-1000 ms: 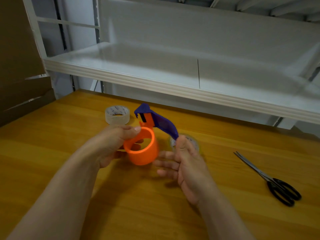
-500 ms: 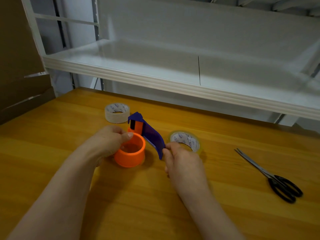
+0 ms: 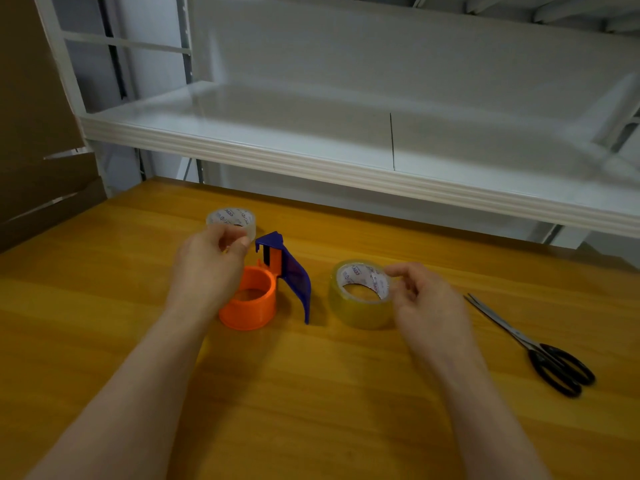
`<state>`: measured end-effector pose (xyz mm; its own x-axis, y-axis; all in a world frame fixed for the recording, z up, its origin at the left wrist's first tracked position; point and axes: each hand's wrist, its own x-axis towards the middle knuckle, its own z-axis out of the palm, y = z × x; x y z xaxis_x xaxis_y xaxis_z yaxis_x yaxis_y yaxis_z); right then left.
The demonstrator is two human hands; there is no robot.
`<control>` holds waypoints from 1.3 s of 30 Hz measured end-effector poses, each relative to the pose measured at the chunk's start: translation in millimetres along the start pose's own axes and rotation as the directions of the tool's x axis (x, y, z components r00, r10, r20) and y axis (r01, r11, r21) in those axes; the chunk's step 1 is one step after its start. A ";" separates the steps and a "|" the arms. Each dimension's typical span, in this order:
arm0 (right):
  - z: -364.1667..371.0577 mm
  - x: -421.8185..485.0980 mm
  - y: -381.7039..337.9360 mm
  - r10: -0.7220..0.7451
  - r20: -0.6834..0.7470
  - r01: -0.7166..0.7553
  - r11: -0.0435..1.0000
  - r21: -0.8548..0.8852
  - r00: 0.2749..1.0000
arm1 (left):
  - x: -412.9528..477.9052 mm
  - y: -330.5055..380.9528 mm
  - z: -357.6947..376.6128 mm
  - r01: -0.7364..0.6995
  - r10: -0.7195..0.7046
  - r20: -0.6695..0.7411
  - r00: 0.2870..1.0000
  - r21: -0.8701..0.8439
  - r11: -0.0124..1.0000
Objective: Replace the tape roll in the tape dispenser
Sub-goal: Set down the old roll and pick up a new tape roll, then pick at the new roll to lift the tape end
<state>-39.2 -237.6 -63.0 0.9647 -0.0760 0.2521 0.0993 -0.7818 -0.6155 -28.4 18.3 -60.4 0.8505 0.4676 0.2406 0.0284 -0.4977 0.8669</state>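
Observation:
The tape dispenser (image 3: 254, 299) stands on the wooden table (image 3: 311, 393): an empty orange ring with a blue handle (image 3: 294, 278) curving down on its right. My left hand (image 3: 207, 268) hovers over the ring's left side with loosely curled fingers and holds nothing. A yellowish tape roll (image 3: 360, 299) lies to the right of the dispenser. My right hand (image 3: 422, 299) is at that roll's right rim, fingertips pinching its edge. A clear tape roll (image 3: 231, 219) sits behind my left hand, partly hidden by it.
Black-handled scissors (image 3: 540, 351) lie on the table at the right. A white shelf (image 3: 346, 161) overhangs the table's far edge. Brown cardboard (image 3: 38, 150) leans at the far left.
The dispenser was lowered from the air onto the table. My right hand let go of the blue handle and moved right to the yellowish roll. My left hand lifted off the orange ring.

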 end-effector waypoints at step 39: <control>1.2 -10.1 -16.1 -0.137 0.090 -0.016 0.470 0.883 0.986 | -58.9 32.8 30.2 0.031 0.299 0.505 0.810 -0.545 0.838</control>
<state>-50.3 -223.5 -56.5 0.9601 0.0879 0.2655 0.2468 0.1801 -0.9522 -61.7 -47.6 -59.3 0.9625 -0.1386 0.2333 -0.2361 -0.0040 0.9717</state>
